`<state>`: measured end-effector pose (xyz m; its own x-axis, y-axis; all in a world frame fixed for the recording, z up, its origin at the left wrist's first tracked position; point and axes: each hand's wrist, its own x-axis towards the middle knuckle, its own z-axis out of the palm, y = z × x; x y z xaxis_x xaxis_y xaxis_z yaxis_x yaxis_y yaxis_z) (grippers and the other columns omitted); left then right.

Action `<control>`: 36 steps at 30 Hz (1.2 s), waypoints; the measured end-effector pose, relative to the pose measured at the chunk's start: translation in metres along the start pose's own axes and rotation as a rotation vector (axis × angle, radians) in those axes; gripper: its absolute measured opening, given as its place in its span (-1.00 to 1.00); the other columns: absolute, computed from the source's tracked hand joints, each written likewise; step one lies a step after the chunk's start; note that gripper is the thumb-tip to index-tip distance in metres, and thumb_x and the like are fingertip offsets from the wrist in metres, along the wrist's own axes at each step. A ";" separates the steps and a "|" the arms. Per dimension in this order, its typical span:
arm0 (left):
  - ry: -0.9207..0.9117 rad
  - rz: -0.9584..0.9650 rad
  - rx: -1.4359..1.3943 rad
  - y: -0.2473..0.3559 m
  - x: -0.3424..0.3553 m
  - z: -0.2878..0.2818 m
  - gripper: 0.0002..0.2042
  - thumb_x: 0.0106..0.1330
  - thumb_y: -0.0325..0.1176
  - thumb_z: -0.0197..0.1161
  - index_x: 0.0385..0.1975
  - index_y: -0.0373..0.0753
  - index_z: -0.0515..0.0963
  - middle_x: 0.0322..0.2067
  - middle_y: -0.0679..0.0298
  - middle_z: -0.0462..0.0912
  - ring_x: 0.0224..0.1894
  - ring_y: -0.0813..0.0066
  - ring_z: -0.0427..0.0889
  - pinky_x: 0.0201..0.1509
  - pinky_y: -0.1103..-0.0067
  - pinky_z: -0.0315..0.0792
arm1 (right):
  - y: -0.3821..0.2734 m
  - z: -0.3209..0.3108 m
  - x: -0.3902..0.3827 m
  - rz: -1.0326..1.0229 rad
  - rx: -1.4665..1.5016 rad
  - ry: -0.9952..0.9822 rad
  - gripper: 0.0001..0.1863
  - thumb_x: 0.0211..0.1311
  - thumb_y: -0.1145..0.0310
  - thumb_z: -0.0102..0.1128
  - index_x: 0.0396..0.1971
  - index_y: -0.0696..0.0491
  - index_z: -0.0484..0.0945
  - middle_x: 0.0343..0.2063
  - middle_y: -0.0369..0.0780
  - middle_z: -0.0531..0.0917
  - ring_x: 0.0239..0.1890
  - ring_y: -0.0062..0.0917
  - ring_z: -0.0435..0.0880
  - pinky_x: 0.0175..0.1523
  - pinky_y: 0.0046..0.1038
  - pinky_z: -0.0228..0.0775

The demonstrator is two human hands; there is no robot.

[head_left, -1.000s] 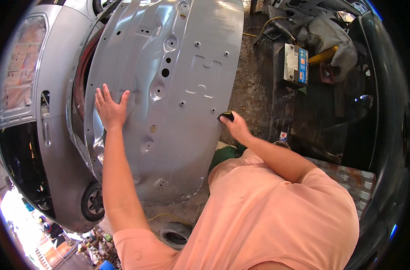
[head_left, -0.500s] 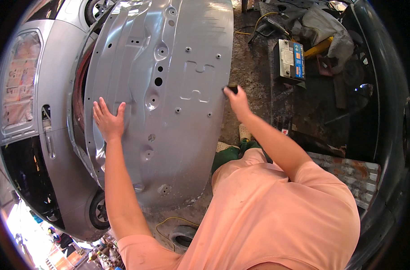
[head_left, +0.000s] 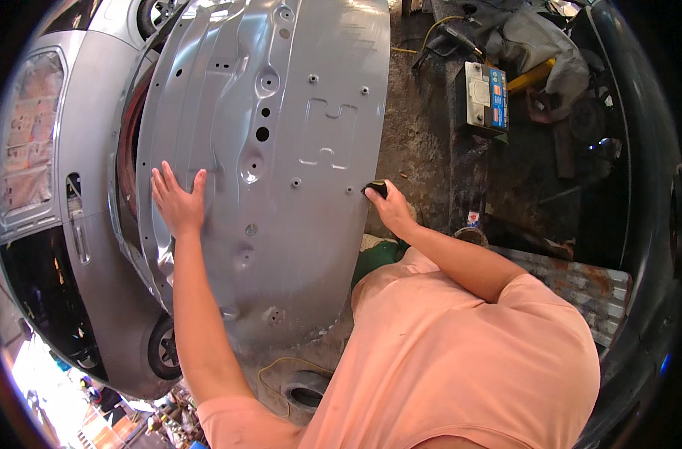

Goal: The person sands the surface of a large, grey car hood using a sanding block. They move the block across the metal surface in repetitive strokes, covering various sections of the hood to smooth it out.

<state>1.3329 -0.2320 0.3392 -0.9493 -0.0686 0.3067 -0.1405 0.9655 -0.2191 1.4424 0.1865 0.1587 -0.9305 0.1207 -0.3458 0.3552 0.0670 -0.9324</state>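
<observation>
1. One silver-grey vehicle body point(head_left: 105, 165) at nine o'clock, masking over its window.
2. Now the bare left hand point(head_left: 178, 202), also near nine o'clock: palm down on the sheet metal, thumb well apart from the slightly spread fingers.
3. Beneath it, the big curved grey metal panel point(head_left: 300, 232), punched with holes, sweeping from twelve o'clock round through ten to seven.
4. Down at half past six, a dark rubber tyre point(head_left: 306, 389) on the floor.
5. Just off centre toward two o'clock, a small black block point(head_left: 380, 187) at the panel's right edge; contact, I can't tell!
6. Gripping it, the bare right hand point(head_left: 394, 211), thumb and fingers clamped around it.
7. Half past one: a boxy black battery with pale top and blue side point(head_left: 486, 97).
</observation>
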 end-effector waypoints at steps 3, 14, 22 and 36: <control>-0.010 0.002 0.013 0.000 0.002 -0.003 -0.03 0.38 0.43 0.11 0.58 -0.19 0.12 0.54 -0.09 0.15 0.59 -0.05 0.12 0.64 0.14 0.06 | 0.006 -0.004 0.015 -0.020 -0.033 0.013 -0.51 0.43 0.07 0.33 -0.02 0.25 0.58 -0.11 0.03 0.74 -0.06 -0.26 0.70 0.06 -0.21 0.49; 0.052 0.043 0.007 -0.012 0.000 0.013 -0.03 0.37 0.46 0.09 0.56 -0.20 0.16 0.52 -0.16 0.19 0.57 -0.09 0.17 0.62 0.10 0.09 | 0.026 0.025 -0.086 0.073 0.016 -0.086 -0.61 0.44 0.15 0.32 0.02 0.17 0.62 -0.11 -0.08 0.76 -0.06 -0.39 0.69 0.09 -0.29 0.49; 0.072 0.056 0.014 -0.017 0.009 0.026 -0.01 0.37 0.51 0.01 0.55 -0.22 0.20 0.52 -0.19 0.19 0.57 -0.11 0.16 0.62 0.10 0.06 | 0.020 0.018 -0.017 -0.005 0.093 0.115 -0.58 0.41 0.09 0.35 -0.12 0.19 0.57 -0.24 -0.07 0.73 -0.19 -0.35 0.68 -0.04 -0.24 0.50; 0.026 0.028 0.024 -0.017 0.006 0.020 0.03 0.36 0.55 -0.03 0.56 -0.26 0.18 0.52 -0.19 0.18 0.58 -0.13 0.14 0.63 0.13 0.04 | 0.007 0.047 -0.018 0.020 -0.007 0.405 -0.34 0.24 -0.04 0.46 0.01 0.21 0.43 0.07 -0.01 0.49 0.11 -0.15 0.55 0.17 -0.19 0.44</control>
<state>1.3242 -0.2540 0.3265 -0.9454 -0.0346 0.3241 -0.1209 0.9607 -0.2500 1.4577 0.1382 0.1533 -0.8132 0.5027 -0.2932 0.3748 0.0670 -0.9247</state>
